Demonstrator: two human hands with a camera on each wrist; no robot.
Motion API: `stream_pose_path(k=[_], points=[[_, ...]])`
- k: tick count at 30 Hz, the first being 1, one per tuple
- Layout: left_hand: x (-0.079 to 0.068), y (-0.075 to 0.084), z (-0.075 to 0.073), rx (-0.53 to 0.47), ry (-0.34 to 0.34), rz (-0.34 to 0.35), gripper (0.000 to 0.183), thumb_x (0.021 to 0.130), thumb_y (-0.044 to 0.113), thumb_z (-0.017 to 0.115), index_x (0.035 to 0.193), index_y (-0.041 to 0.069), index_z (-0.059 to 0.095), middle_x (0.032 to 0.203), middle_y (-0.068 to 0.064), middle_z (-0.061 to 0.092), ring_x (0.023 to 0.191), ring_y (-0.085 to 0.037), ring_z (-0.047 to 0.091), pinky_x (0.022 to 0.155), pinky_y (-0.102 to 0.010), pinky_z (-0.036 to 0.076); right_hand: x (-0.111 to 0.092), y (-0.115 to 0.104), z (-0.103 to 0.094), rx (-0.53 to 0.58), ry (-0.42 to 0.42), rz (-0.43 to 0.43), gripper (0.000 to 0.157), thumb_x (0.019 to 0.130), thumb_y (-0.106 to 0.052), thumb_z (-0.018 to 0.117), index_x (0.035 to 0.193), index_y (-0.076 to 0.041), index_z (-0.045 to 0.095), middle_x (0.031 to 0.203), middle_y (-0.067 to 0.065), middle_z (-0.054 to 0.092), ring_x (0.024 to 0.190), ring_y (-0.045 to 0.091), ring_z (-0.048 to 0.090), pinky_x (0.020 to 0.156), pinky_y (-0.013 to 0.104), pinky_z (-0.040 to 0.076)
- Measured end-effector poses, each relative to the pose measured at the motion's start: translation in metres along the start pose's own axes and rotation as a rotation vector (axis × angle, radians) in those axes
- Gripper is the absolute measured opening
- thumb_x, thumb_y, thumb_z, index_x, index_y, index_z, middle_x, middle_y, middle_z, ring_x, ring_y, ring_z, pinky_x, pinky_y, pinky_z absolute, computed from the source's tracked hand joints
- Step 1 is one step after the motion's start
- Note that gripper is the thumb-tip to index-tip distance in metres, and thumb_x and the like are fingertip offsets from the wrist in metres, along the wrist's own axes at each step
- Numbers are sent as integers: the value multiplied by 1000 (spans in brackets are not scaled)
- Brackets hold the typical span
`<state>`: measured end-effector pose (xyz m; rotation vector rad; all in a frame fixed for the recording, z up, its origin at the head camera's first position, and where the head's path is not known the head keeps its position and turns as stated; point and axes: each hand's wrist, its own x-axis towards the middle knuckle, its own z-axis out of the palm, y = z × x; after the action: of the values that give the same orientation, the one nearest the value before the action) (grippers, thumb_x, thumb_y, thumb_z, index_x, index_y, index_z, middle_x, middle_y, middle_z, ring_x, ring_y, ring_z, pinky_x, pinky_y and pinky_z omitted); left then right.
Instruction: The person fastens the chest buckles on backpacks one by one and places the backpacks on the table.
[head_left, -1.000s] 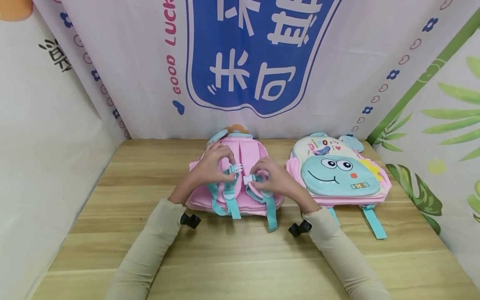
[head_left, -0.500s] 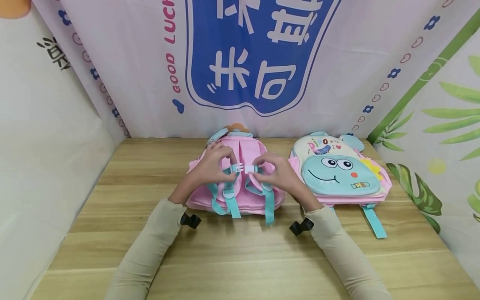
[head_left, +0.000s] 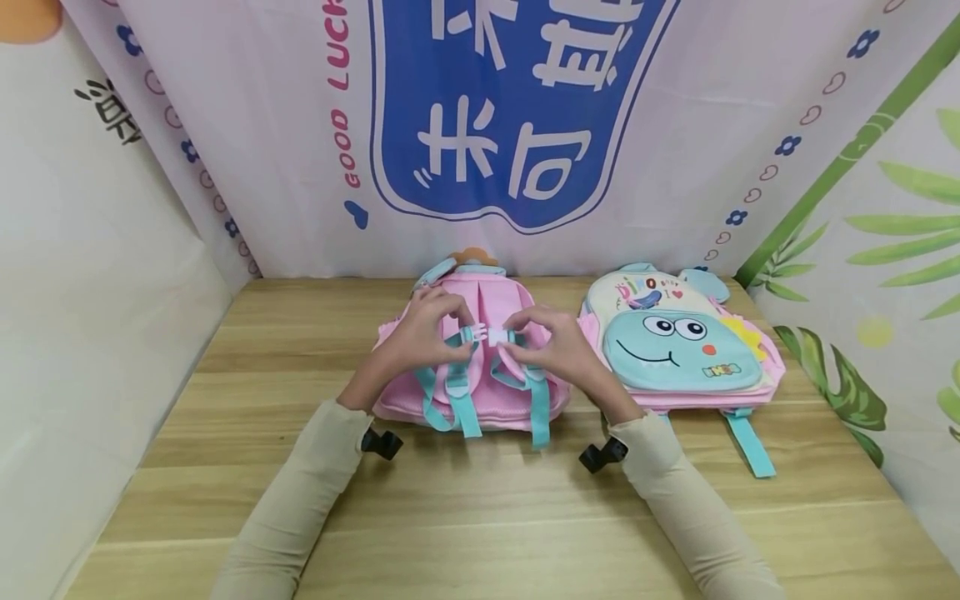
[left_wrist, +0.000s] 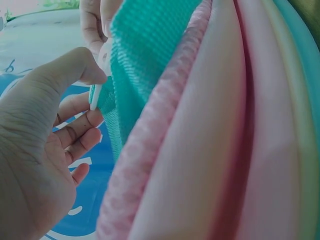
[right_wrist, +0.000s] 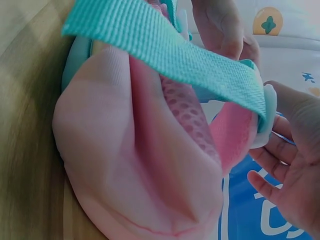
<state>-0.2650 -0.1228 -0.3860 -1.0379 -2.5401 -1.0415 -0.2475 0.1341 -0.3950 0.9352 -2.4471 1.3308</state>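
Note:
A pink backpack (head_left: 397,398) lies on the table with its back panel and shoulder straps facing up. My left hand (head_left: 423,332) pinches the pronged half of a white side-release buckle (head_left: 477,332) between thumb and index finger. Opposite it, my right hand (head_left: 558,340) pinches the white socket half (head_left: 497,336). The two halves face each other in line, prong tips right at the socket's mouth. In the left wrist view, teal webbing (left_wrist: 145,50) covers part of the buckle. The right wrist view shows a teal strap (right_wrist: 170,57) running to the white buckle piece (right_wrist: 270,112) at my fingers.
To the right lies a second backpack (head_left: 678,371) with a blue smiling face pocket; its teal strap (head_left: 750,448) hangs toward the front. Wooden tabletop (head_left: 480,517) extends in front of both bags. A printed cloth (head_left: 300,167) hangs behind the table.
My right hand has moved slightly up, bringing the socket half level with the prongs and closer to them. The left hand has stayed almost still.

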Motion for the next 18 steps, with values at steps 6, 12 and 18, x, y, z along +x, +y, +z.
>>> stream_pose_path(k=[6, 12, 18], points=[[-1, 1, 0, -7, 14, 5, 25, 73, 16, 84, 88, 12, 65, 86, -2, 65, 95, -21, 54, 104, -49, 31, -1, 0, 2, -5, 11, -13, 23, 84, -14, 84, 106, -9, 78, 100, 6, 76, 96, 21, 68, 90, 42, 56], [-2, 2, 0, -26, 35, 10, 23, 74, 15, 84, 89, 11, 66, 85, -2, 64, 93, -20, 53, 103, -48, 32, -2, -2, 3, -14, 30, -10, 22, 83, -15, 85, 103, -9, 78, 98, 5, 76, 95, 20, 68, 89, 41, 57], [-1, 0, 1, -32, 59, 33, 24, 74, 13, 86, 88, 11, 67, 84, -2, 65, 91, -20, 53, 100, -47, 34, -1, -1, 4, -36, 48, -30, 22, 81, -14, 86, 101, -9, 78, 95, 4, 76, 94, 18, 67, 86, 41, 57]])
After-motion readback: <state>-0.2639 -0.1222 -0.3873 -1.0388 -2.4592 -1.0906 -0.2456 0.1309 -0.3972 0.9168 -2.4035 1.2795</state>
